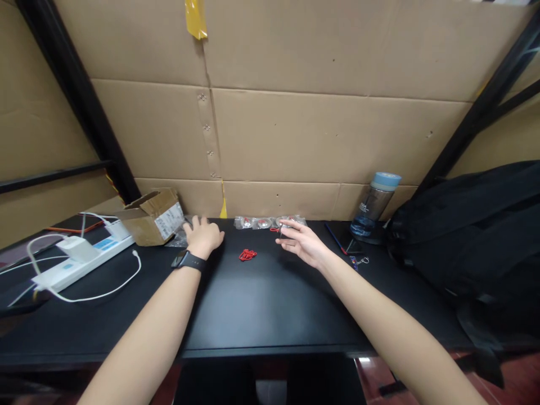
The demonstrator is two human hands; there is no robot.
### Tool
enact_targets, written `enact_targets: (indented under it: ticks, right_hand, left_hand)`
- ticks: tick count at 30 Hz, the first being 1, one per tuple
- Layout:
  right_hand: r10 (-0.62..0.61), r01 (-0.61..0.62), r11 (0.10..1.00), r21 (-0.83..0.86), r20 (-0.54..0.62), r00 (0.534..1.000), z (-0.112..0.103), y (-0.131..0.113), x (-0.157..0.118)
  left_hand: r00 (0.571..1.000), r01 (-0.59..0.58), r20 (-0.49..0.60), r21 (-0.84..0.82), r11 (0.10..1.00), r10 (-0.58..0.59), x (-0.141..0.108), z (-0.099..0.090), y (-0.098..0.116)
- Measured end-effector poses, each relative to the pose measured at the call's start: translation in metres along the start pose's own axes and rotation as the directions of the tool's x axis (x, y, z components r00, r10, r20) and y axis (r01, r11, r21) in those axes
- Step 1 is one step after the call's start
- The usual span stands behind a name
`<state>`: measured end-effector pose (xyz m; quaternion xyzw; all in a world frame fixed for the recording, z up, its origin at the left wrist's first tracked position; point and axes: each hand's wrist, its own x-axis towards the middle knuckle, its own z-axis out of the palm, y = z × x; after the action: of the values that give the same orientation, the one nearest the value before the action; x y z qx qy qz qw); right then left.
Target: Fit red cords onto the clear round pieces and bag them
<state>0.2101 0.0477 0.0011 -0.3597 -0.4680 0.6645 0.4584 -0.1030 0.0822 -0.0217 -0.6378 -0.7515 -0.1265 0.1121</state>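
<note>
My left hand (201,236), with a dark watch on its wrist, reaches over clear plastic bags (179,237) beside the open cardboard box (154,216). Its fingers are spread apart, and nothing shows in its grasp. My right hand (304,243) has its fingers bent around something small and partly see-through, which I cannot make out. A bit of red cord (274,229) shows just left of those fingertips. Behind that hand, a row of clear packets (262,223) with round silvery pieces lies along the cardboard wall. Between both hands, a small heap of red cords (247,255) rests on the black table (270,315).
On the left lies a white power strip (90,261) with chargers and a looping white cable (113,289). To the right are a blue-lidded bottle (375,205), a pen (335,238) and a keychain (358,261). A black backpack (472,242) fills the right side.
</note>
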Motion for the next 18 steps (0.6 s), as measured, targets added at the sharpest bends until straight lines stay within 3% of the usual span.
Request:
enact_targets:
  ticks: [3,6,10,13,15,18]
  right_hand:
    - [-0.019,0.019,1.0,-0.013,-0.003,1.0,-0.002,-0.001,0.0]
    - [-0.038,0.038,0.999,-0.032,0.002,0.999,-0.004,-0.003,0.0]
    - [-0.071,0.071,0.997,-0.038,-0.005,0.997,-0.007,-0.008,0.0]
    - [-0.099,0.097,0.994,-0.046,-0.034,0.995,-0.009,-0.013,-0.001]
    - [-0.126,0.123,0.991,-0.059,-0.051,0.991,-0.011,-0.018,-0.001]
    - [-0.168,0.162,0.983,-0.087,-0.064,0.984,-0.016,-0.023,-0.002]
  left_hand:
    - [0.996,0.056,0.068,-0.006,0.998,-0.055,0.006,0.003,-0.011]
    - [0.996,0.065,0.062,-0.038,0.997,-0.062,0.006,0.001,-0.014]
    - [0.989,0.012,-0.145,-0.061,0.998,-0.021,-0.001,-0.018,-0.01]
    - [0.943,-0.129,-0.327,-0.209,0.969,0.055,-0.005,-0.037,0.003]
    - [0.922,-0.261,-0.372,-0.396,0.88,0.106,-0.007,-0.044,0.018]
    - [0.935,-0.339,-0.321,-0.698,0.63,0.148,-0.013,-0.039,0.047]
